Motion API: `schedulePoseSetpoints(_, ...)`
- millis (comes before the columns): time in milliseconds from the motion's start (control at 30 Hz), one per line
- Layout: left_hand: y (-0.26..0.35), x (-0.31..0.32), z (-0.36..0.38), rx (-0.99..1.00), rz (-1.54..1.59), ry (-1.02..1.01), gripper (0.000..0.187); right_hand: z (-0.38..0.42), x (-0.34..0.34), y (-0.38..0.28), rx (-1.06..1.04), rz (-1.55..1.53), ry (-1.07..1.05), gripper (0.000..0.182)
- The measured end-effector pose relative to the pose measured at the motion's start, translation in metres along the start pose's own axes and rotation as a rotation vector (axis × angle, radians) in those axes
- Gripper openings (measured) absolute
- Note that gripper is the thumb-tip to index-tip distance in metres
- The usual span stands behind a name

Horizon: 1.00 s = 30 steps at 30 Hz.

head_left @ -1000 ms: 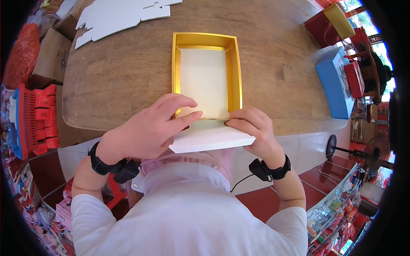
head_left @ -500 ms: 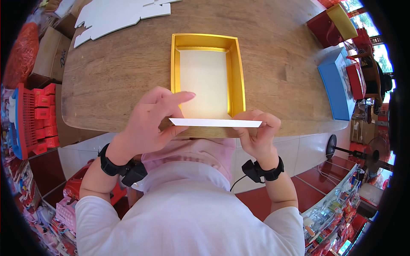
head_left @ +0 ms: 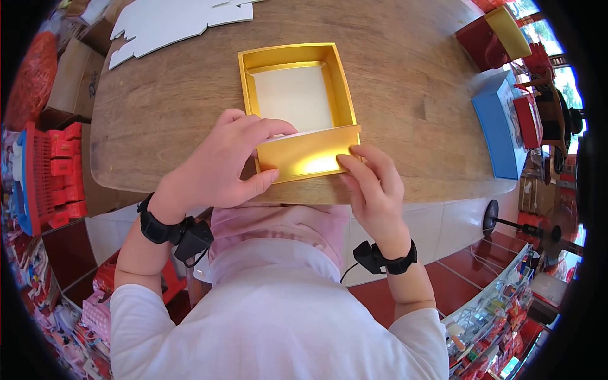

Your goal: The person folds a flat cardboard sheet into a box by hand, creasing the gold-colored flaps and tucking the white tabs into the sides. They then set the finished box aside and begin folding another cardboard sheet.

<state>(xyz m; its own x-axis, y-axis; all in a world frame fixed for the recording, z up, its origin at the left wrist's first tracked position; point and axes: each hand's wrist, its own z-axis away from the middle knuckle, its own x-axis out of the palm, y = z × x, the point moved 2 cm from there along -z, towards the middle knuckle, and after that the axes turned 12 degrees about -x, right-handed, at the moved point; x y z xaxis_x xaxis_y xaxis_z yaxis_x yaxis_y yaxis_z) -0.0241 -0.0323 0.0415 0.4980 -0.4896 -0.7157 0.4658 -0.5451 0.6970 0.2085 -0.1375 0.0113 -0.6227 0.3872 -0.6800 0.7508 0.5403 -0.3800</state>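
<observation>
A gold cardboard box (head_left: 340, 95) with a white floor lies open on the wooden table (head_left: 418, 120), close to its front edge. Its near side is a gold flap (head_left: 301, 154) that stands up and shines in the light. My left hand (head_left: 218, 161) grips the flap's left end, the fingers reaching over its top edge and the thumb against the outer face. At the right front corner, my right hand (head_left: 379, 190) pinches the flap's right end between bent fingers and thumb. The left fingertips are partly hidden behind the flap.
Flat white cut cardboard (head_left: 180, 22) lies at the back left of the table. At the right edge stand a blue box (head_left: 497, 126) and a red and gold bag (head_left: 484, 41). A red basket (head_left: 39, 171) and a brown carton (head_left: 71, 85) are at left.
The near flap, seen edge-on in white before, now shows its gold outer face. The box has turned slightly and shifted left and away. My right hand has moved onto the corner.
</observation>
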Motion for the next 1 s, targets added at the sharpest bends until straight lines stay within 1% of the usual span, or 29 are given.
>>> schedulePoseSetpoints(67, 0.0, 0.0, -0.002, -0.013, -0.001, -0.013, 0.052, -0.003, 0.0, 0.002, -0.131, 0.081, -0.046, 0.033)
schedulePoseSetpoints(133, 0.004, -0.001, -0.005, -0.139, -0.024, -0.029, 0.051, -0.005, -0.002, 0.002, -0.139, 0.101, -0.079, 0.033)
schedulePoseSetpoints(167, 0.004, 0.004, -0.005, -0.14, -0.024, -0.029, 0.051, -0.006, -0.004, 0.002, -0.148, 0.123, -0.112, 0.033)
schedulePoseSetpoints(233, 0.008, 0.01, -0.007, -0.001, -0.075, 0.242, 0.047, -0.009, -0.006, 0.004, -0.171, 0.122, -0.126, 0.033)
schedulePoseSetpoints(267, 0.013, 0.011, -0.006, 0.002, -0.076, 0.24, 0.047, -0.009, -0.007, 0.004, -0.192, 0.121, -0.143, 0.033)
schedulePoseSetpoints(333, 0.027, 0.009, 0.001, 0.001, -0.416, 0.468, 0.041, -0.011, -0.008, 0.003, -0.189, 0.123, -0.148, 0.034)
schedulePoseSetpoints(367, 0.028, 0.012, 0.007, 0.004, -0.416, 0.468, 0.041, -0.012, -0.008, 0.003, -0.187, 0.122, -0.155, 0.034)
schedulePoseSetpoints(433, 0.027, 0.023, 0.019, 0.092, -0.455, 0.249, 0.043, -0.012, -0.008, 0.002, -0.186, 0.129, -0.154, 0.035)
schedulePoseSetpoints(467, 0.03, 0.027, 0.022, 0.091, -0.455, 0.25, 0.043, -0.012, -0.008, 0.002, -0.185, 0.135, -0.153, 0.035)
schedulePoseSetpoints(533, 0.039, 0.031, 0.022, 0.013, -0.528, 0.284, 0.049, -0.014, -0.009, 0.001, -0.19, 0.141, -0.166, 0.035)
schedulePoseSetpoints(633, 0.037, 0.037, 0.022, 0.027, -0.591, 0.34, 0.053, -0.013, -0.008, 0.003, -0.226, 0.163, -0.175, 0.035)
schedulePoseSetpoints(800, 0.037, 0.037, 0.02, 0.022, -0.547, 0.326, 0.051, -0.016, -0.011, 0.006, -0.297, 0.219, -0.194, 0.033)
schedulePoseSetpoints(867, 0.035, 0.036, 0.019, 0.018, -0.532, 0.323, 0.05, -0.019, -0.012, 0.008, -0.333, 0.231, -0.236, 0.032)
schedulePoseSetpoints(1000, 0.03, 0.035, 0.015, 0.012, -0.484, 0.273, 0.044, -0.023, -0.009, 0.01, -0.324, 0.212, -0.264, 0.031)
